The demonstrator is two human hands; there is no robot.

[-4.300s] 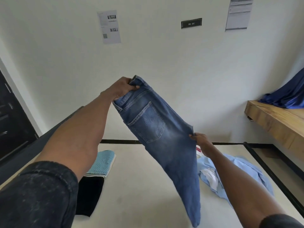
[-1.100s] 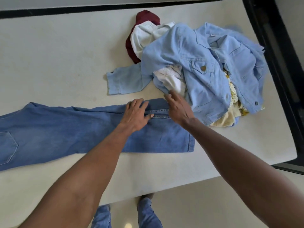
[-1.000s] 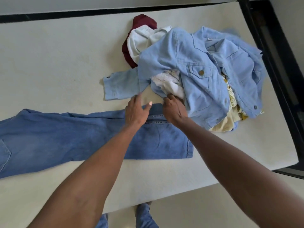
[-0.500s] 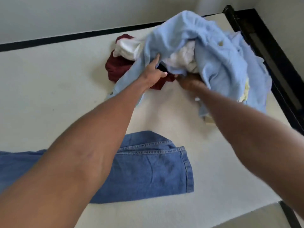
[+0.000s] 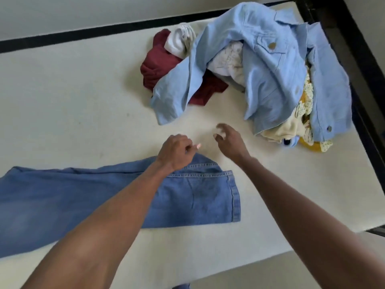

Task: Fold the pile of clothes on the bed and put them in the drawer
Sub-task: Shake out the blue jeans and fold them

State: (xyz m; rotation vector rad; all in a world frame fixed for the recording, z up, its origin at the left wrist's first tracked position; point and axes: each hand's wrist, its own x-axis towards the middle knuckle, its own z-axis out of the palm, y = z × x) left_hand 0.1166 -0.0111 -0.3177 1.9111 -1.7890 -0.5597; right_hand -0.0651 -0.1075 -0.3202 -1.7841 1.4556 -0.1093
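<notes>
A pair of blue jeans lies flat across the near side of the bed, leg ends to the right. My left hand hovers over the far edge of the jeans near the leg ends, fingers loosely curled, holding nothing. My right hand hangs just right of it above bare mattress, fingers loosely bent and empty. Beyond the hands sits the pile: a light blue denim jacket on top, a maroon garment, a white garment and a yellow floral piece underneath.
A black bed frame runs along the right edge and along the far side by the white wall. The mattress's near edge drops to a pale floor at the bottom.
Both hands let go of the pile after pushing it toward the far right corner and pulled back to the jeans' leg ends. The jeans lie as before.
</notes>
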